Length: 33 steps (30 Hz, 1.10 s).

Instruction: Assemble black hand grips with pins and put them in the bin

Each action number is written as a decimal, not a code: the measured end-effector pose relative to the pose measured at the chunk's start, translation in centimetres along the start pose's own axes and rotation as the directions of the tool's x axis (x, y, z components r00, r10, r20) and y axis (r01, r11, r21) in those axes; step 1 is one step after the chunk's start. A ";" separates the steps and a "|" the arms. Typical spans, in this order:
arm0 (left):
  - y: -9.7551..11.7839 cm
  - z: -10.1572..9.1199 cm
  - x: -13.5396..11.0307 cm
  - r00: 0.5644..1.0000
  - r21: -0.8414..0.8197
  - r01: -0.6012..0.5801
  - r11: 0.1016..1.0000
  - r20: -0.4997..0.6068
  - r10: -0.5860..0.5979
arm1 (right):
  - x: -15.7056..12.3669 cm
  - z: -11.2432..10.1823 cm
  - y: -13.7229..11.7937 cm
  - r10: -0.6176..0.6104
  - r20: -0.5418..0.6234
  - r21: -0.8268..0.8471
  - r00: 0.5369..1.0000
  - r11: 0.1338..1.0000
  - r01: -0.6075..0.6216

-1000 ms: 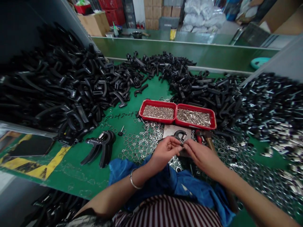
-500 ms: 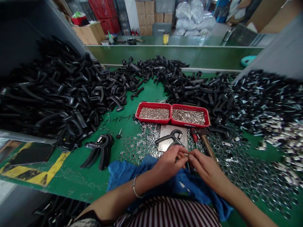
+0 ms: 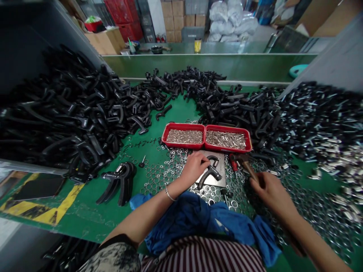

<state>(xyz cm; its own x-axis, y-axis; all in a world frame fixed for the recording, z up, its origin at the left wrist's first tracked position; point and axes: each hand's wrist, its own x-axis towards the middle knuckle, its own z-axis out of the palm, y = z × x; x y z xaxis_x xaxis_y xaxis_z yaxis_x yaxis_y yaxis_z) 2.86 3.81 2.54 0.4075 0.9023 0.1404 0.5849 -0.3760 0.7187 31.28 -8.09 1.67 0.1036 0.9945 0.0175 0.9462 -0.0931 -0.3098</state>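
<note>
My right hand (image 3: 273, 192) is wrapped round the wooden handle of a hammer (image 3: 250, 172), whose head lies beside the metal plate. On that plate (image 3: 221, 181) rests a black plastic clamp part (image 3: 210, 176) with a curved jaw and a spring. My left hand (image 3: 195, 166) is over the part's upper left, thumb and fingertips pinched together against it. What sits between those fingertips is too small to make out. A red-handled tool (image 3: 233, 162) lies between the plate and the hammer.
Two red trays of small metal pins (image 3: 183, 145) (image 3: 228, 148) stand behind the plate. Metal rings (image 3: 159, 173) are scattered around. Black clamp parts (image 3: 70, 109) are heaped left and behind. A spring clamp (image 3: 121, 183) stands at left; blue cloth (image 3: 187, 219) lies in front.
My hands, together in front of the plate before, have parted. The left has moved up-left to the clamp part; the right has moved right and taken hold of the hammer.
</note>
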 end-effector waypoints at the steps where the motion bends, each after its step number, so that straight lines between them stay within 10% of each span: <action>1: 0.1 0.1 0.0 1.000 0.038 -0.006 0.999 0.012 0.005 | -0.1 -0.2 0.0 0.014 -0.032 0.056 0.999 0.998 -0.012; 7: 0.5 -0.6 0.1 0.940 0.338 -0.329 0.882 0.204 0.273 | -0.8 -2.3 -2.6 -0.078 0.099 0.314 0.992 0.948 0.043; 11: 0.5 -0.7 -0.6 0.894 0.418 -0.440 0.795 0.283 0.346 | -0.4 -2.9 -5.0 -0.236 -0.069 0.208 0.969 0.947 0.246; 17: 1.1 -0.6 -3.6 0.958 0.439 -0.279 0.854 0.190 0.215 | 0.5 -3.0 -4.9 -0.298 0.114 0.158 0.948 0.947 0.279; 24: 0.5 0.0 -4.0 0.987 0.322 -0.137 0.937 0.128 0.100 | -1.1 -3.4 -7.2 -0.267 -0.152 0.211 0.952 0.932 0.295; 28: 0.4 0.3 -3.8 0.990 0.318 -0.129 0.939 0.099 0.102 | -0.9 -2.8 -7.5 -0.325 0.089 0.159 0.942 0.938 0.309; 33: 0.5 0.3 -3.8 0.989 0.312 -0.137 0.940 0.095 0.112 | -1.0 -2.7 -5.6 -0.094 0.062 0.476 0.994 0.878 0.053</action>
<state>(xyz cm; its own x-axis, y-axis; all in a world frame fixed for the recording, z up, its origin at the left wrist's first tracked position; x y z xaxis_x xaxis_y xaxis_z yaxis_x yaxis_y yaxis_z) 1.77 0.10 2.15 0.5353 0.8303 0.1551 0.7130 -0.5426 0.4441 26.72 -8.68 5.94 -0.0044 0.9999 -0.0122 0.6906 -0.0058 -0.7232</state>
